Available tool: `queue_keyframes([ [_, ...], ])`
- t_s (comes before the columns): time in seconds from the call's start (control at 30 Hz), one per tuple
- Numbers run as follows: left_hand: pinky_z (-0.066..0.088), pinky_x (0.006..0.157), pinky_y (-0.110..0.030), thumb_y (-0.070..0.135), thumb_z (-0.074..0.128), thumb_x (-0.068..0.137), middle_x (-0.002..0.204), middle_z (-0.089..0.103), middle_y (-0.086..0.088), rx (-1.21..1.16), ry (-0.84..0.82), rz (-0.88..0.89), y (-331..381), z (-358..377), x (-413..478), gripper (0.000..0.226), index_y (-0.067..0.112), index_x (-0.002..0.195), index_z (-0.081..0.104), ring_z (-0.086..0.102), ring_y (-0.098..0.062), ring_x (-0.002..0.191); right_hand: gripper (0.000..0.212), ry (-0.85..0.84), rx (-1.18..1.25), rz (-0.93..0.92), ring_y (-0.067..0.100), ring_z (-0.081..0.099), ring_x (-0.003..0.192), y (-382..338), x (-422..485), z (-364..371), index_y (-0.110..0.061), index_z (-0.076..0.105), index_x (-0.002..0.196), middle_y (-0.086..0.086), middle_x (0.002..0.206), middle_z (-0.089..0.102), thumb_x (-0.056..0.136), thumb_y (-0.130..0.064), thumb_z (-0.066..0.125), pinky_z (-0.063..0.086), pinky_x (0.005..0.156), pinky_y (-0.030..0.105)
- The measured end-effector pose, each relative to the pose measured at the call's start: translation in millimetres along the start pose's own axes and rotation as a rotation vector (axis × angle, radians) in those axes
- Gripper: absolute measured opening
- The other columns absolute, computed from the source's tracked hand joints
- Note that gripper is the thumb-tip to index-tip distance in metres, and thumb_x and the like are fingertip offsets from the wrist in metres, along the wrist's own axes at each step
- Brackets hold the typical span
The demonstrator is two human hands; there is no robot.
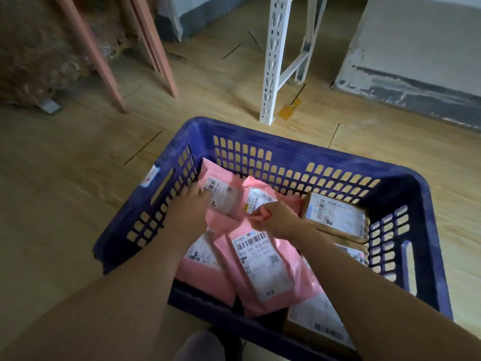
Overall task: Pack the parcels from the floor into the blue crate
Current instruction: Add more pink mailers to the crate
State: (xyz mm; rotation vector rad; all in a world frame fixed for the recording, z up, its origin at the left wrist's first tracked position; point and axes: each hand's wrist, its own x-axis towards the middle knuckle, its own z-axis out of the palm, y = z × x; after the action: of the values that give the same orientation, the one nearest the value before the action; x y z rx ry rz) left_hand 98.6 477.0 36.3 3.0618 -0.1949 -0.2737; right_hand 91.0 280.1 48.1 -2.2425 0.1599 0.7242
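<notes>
The blue crate (294, 149) stands on the wooden floor in front of me, holding several parcels. Both my hands are inside it. My right hand (279, 220) pinches the bunched top edge of a pink mailer bag (270, 272) that has a white barcode label and lies in the crate's middle. My left hand (188, 207) rests with fingers spread on another pink mailer (221, 194) at the crate's far left corner. A third pink mailer (257, 196) lies behind. Brown cardboard parcels (335, 214) with white labels sit along the right side.
A white slotted metal rack post (272, 61) stands just beyond the crate. Pink furniture legs (88, 48) rise at the upper left. A grey-white wall base (416, 82) runs at the upper right. An orange tag (289, 110) lies on the floor by the post.
</notes>
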Motion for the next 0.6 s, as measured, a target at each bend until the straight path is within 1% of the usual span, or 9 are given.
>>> queue_keyframes([
  [0.07,0.047,0.089,-0.037,0.016,0.055,0.085,0.128,0.040,-0.007,-0.042,-0.190,0.020,7.2,5.2,6.4,0.036,0.015,0.120,0.049,0.051,-0.028,0.114,0.014,-0.002,0.013,-0.001,0.006,0.055,0.069,1.5,4.4,3.2,-0.008,0.061,0.078,-0.002,0.080,0.062,0.088,-0.018,0.065,0.053,0.083,0.025],
  [0.13,0.049,0.092,-0.038,0.024,0.056,0.089,0.135,0.039,-0.007,-0.054,-0.348,0.038,5.9,18.7,9.2,0.043,0.017,0.130,0.047,0.054,-0.028,0.115,0.014,0.008,0.030,0.006,0.008,0.057,0.074,4.3,7.1,3.3,-0.007,0.065,0.085,-0.004,0.080,0.061,0.087,-0.021,0.066,0.050,0.081,0.024],
  [0.23,0.052,0.091,-0.037,0.014,0.054,0.091,0.141,0.040,-0.004,-0.088,-0.434,0.073,-1.6,32.3,8.4,0.048,0.023,0.137,0.043,0.057,-0.024,0.112,0.028,0.065,0.097,0.045,0.015,0.063,0.089,14.7,9.3,0.8,-0.010,0.062,0.106,0.003,0.098,0.065,0.083,-0.025,0.070,0.051,0.082,0.026],
  [0.3,0.053,0.088,-0.036,0.005,0.055,0.086,0.138,0.045,-0.001,-0.186,-0.394,0.047,-4.8,32.5,9.2,0.055,0.034,0.132,0.048,0.058,-0.022,0.109,0.037,0.092,0.201,0.104,0.023,0.067,0.095,22.5,10.6,-0.8,-0.011,0.058,0.111,0.008,0.102,0.067,0.082,-0.028,0.071,0.055,0.087,0.036],
  [0.37,0.053,0.088,-0.035,-0.001,0.053,0.084,0.125,0.052,-0.002,-0.230,-0.275,0.004,-3.4,26.3,8.1,0.057,0.039,0.124,0.055,0.056,-0.021,0.107,0.035,0.136,0.267,0.164,0.025,0.069,0.092,27.9,12.0,-4.3,-0.009,0.058,0.114,0.012,0.101,0.068,0.085,-0.027,0.068,0.058,0.081,0.040],
  [0.47,0.047,0.088,-0.032,0.000,0.046,0.084,0.115,0.055,-0.005,-0.047,-0.067,0.038,5.1,10.1,5.4,0.039,0.018,0.116,0.059,0.050,-0.022,0.108,0.020,0.260,0.376,0.223,0.020,0.064,0.074,31.0,11.9,-12.2,-0.012,0.058,0.111,0.011,0.102,0.068,0.093,-0.020,0.055,0.053,0.058,0.029],
  [0.5,0.044,0.090,-0.031,0.002,0.044,0.085,0.115,0.055,-0.005,-0.001,-0.004,0.067,8.5,2.9,5.4,0.033,0.013,0.112,0.058,0.048,-0.022,0.109,0.013,0.307,0.427,0.241,0.020,0.061,0.073,30.3,11.5,-14.5,-0.014,0.057,0.106,0.010,0.102,0.068,0.095,-0.019,0.052,0.050,0.056,0.028],
  [0.53,0.040,0.094,-0.031,0.004,0.043,0.086,0.115,0.055,-0.004,0.058,0.043,0.116,12.6,-5.5,6.9,0.030,0.012,0.111,0.058,0.048,-0.021,0.111,0.008,0.347,0.480,0.258,0.021,0.062,0.077,30.2,11.2,-16.2,-0.017,0.056,0.098,0.009,0.102,0.067,0.096,-0.018,0.048,0.053,0.061,0.030],
  [0.6,0.034,0.101,-0.032,0.007,0.042,0.087,0.118,0.053,-0.003,0.112,0.138,0.233,24.5,-19.6,11.9,0.030,0.013,0.111,0.059,0.044,-0.021,0.117,0.012,0.410,0.621,0.308,0.026,0.066,0.089,32.0,11.4,-15.5,-0.021,0.054,0.090,0.010,0.101,0.067,0.096,-0.015,0.045,0.056,0.081,0.037],
])
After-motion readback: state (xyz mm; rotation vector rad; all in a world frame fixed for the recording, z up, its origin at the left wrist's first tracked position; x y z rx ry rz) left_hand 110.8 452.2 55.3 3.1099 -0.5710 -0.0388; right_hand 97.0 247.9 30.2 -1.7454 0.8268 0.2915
